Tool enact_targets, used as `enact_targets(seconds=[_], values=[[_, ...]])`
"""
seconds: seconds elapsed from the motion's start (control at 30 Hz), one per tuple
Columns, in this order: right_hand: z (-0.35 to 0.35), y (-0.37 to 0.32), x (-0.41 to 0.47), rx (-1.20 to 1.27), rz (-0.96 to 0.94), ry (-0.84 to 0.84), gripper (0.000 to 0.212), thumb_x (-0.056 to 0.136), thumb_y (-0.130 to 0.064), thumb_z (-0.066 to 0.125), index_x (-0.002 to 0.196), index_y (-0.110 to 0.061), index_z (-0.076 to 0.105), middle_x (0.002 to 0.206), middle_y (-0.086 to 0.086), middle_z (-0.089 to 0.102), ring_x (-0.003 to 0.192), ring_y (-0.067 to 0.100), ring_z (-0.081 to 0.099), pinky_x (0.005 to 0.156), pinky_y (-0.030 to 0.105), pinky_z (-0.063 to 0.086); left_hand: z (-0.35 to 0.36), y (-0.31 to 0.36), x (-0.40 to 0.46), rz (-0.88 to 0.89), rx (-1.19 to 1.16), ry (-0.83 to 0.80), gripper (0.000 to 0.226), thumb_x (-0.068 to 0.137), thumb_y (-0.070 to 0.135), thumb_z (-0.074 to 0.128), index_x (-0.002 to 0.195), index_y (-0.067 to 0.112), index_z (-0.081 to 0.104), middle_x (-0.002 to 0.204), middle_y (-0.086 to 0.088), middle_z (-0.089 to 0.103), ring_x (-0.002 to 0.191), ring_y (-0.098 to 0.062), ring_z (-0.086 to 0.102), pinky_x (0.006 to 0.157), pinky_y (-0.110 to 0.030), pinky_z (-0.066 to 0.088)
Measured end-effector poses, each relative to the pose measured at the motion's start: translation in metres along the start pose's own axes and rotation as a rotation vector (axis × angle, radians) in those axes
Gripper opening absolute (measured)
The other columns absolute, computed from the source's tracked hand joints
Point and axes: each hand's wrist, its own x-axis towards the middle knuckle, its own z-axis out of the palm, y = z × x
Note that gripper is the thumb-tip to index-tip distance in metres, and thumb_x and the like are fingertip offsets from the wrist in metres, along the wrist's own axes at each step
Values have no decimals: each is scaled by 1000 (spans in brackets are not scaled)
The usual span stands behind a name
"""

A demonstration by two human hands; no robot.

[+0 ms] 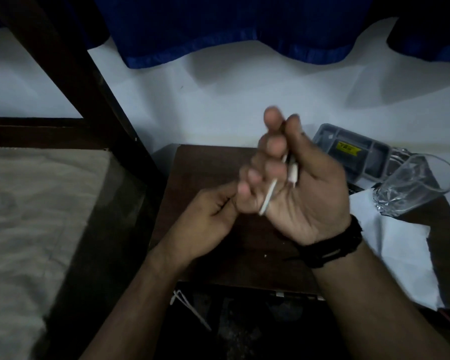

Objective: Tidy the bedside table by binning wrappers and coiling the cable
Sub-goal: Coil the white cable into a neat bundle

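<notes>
Over the dark wooden bedside table (pixel 205 162) my right hand (pixel 302 188) is raised palm toward me, and a white cable (pixel 269 194) is looped around its fingers, with white plug ends lying against the palm. The thumb presses the cable near the plugs. My left hand (pixel 208 222) sits just left of it, fingers curled, pinching the cable at the lower edge of the right hand's fingers. Both hands are blurred. No wrapper shows on the table.
A clear drinking glass (pixel 416 185) stands at the table's right on a white paper sheet (pixel 398 248). Behind it leans a grey compartment tray (pixel 353 149). A bed (pixel 31 209) with a dark frame lies left. A blue curtain (pixel 218 27) hangs on the white wall.
</notes>
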Motion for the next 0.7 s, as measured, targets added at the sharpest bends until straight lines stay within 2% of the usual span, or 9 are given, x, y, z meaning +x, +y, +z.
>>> enact_targets(seconds=[0.07, 0.17, 0.27, 0.37, 0.47, 0.53, 0.57, 0.63, 0.7], values=[[-6, -9, 0, -249, -136, 265, 31, 101, -27, 42, 114, -13, 66, 93, 3, 77, 86, 19, 74, 92, 49, 56, 0, -4, 2, -42, 82, -73, 21, 105, 23, 53, 103, 28, 74, 91, 30, 72, 90, 19, 63, 81, -5, 42], [-23, -1, -6, -747, -194, 580, 23, 105, -20, 42, 112, -15, 64, 97, 4, 77, 94, 21, 75, 96, 46, 52, -5, -7, 3, -66, 320, -228, 18, 103, 33, 57, 97, 26, 72, 80, 15, 70, 79, 4, 66, 73, -18, 47], [-38, 16, -9, -1028, -167, 578, 20, 106, -14, 44, 112, -15, 64, 105, 10, 76, 100, 23, 75, 90, 31, 55, -13, -3, 5, -80, 445, -295, 21, 102, 35, 58, 90, 22, 71, 70, 6, 66, 65, -4, 61, 63, -15, 40], [-52, 17, -16, -1312, -161, 543, 20, 105, -15, 48, 114, -13, 66, 102, 9, 76, 96, 19, 74, 90, 29, 55, -23, 8, 5, -109, 493, -289, 18, 98, 34, 64, 81, 28, 69, 58, 12, 57, 56, 5, 53, 57, -9, 33], [-61, 16, -26, -1623, 28, 554, 21, 104, -19, 51, 108, -11, 70, 81, 1, 72, 70, 11, 69, 72, 29, 55, -40, 12, 2, -126, 500, -219, 15, 93, 35, 67, 78, 35, 70, 59, 19, 61, 58, 7, 57, 55, -9, 36], [-56, 16, -28, -1489, 222, 574, 27, 105, -24, 50, 95, -7, 68, 59, 2, 58, 48, 15, 56, 50, 24, 44, -51, 10, 0, -103, 486, -157, 17, 94, 40, 65, 79, 36, 70, 64, 17, 66, 63, 0, 63, 57, -18, 44], [-52, 15, -28, -1387, 294, 574, 38, 105, -32, 49, 87, -5, 68, 54, 4, 51, 47, 17, 51, 47, 20, 39, -56, 7, -1, -86, 458, -127, 17, 94, 42, 63, 81, 34, 71, 67, 13, 68, 64, -5, 64, 61, -28, 49], [-43, 13, -27, -1142, 455, 492, 60, 100, -53, 46, 72, -4, 66, 46, 5, 38, 43, 20, 44, 54, 22, 43, -60, 3, -1, -40, 386, -76, 17, 92, 40, 64, 87, 28, 74, 74, 9, 71, 71, -7, 67, 69, -36, 53], [-34, 12, -26, -787, 576, 304, 57, 94, -57, 51, 67, -8, 60, 41, -1, 27, 35, 16, 29, 68, 34, 51, -58, 0, 0, 10, 297, -44, 16, 93, 36, 65, 92, 23, 76, 85, 10, 75, 82, -3, 71, 76, -25, 54]])
